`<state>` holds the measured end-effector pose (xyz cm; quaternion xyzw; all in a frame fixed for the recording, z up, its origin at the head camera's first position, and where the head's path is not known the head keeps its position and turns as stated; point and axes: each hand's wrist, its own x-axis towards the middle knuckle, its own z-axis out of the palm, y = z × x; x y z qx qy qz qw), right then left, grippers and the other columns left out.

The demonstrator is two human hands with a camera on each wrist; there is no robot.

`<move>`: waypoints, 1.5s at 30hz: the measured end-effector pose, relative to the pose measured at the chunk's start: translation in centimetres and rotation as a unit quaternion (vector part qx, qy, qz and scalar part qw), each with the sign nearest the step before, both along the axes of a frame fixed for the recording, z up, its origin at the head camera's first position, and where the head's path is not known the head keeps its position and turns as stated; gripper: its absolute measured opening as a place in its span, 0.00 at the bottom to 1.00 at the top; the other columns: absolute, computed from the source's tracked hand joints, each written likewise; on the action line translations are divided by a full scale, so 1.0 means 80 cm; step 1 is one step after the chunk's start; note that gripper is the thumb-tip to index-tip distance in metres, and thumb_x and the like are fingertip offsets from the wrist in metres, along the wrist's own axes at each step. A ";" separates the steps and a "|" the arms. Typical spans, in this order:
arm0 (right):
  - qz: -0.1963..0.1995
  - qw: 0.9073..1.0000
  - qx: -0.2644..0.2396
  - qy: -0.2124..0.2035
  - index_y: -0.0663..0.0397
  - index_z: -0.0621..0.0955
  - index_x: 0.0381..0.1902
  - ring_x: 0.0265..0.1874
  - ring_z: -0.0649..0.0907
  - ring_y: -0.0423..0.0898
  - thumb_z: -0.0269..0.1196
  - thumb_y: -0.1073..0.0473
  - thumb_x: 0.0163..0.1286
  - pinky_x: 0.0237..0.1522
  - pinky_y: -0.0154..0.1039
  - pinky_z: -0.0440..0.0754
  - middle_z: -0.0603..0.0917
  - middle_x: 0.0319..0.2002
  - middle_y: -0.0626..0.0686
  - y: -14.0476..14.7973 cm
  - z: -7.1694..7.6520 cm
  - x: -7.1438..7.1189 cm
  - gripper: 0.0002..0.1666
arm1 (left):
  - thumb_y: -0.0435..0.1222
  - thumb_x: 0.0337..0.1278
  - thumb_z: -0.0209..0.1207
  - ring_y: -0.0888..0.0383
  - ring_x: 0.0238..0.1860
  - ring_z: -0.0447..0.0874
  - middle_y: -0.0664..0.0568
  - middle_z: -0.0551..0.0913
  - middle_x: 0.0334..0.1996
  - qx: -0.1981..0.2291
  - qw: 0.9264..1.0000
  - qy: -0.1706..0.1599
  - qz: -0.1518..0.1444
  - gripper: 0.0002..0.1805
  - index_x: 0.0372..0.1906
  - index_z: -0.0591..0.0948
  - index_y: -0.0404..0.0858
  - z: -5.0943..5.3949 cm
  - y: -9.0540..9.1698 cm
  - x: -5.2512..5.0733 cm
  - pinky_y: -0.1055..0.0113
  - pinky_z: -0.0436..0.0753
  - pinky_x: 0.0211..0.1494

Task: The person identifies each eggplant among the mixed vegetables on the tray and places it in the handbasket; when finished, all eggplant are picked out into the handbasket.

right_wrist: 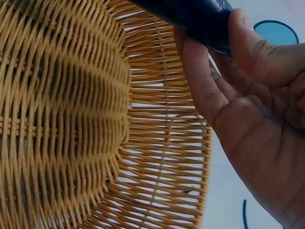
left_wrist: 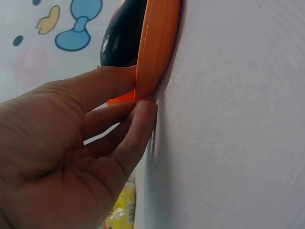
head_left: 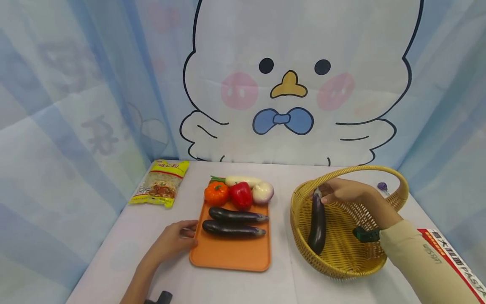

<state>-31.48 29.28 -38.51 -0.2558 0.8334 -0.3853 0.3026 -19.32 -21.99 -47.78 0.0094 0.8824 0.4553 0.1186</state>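
Note:
My right hand (head_left: 343,191) reaches under the handle of a yellow wicker basket (head_left: 351,259) and pinches a dark purple eggplant (head_left: 317,226) near its stem end. That eggplant lies lengthwise along the basket's left inside. In the right wrist view the thumb and fingers (right_wrist: 202,76) hold the eggplant's end beside the woven wall. At the left, my left hand (head_left: 175,240) holds the left edge of an orange tray (head_left: 229,257); the left wrist view shows fingertips (left_wrist: 145,112) at its rim. Two eggplants (head_left: 235,229) lie side by side across the tray's middle.
Behind the eggplants sit an orange pumpkin (head_left: 217,194), a red bell pepper (head_left: 241,195), a purple-white round vegetable (head_left: 263,193) and a white radish (head_left: 243,180). A yellow food packet (head_left: 159,183) lies back left. A pasta box (head_left: 455,261) is at right, a small purple item (head_left: 382,186) behind.

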 end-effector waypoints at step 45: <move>-0.030 0.995 -0.060 -0.079 0.77 0.74 0.57 0.43 0.83 0.53 0.63 0.67 0.69 0.48 0.46 0.83 0.83 0.46 0.63 -0.009 -0.067 -0.020 0.22 | 0.33 0.47 0.72 0.57 0.44 0.83 0.52 0.83 0.50 -0.006 1.000 0.004 -0.004 0.33 0.62 0.78 0.37 -0.001 -0.002 -0.001 0.57 0.83 0.48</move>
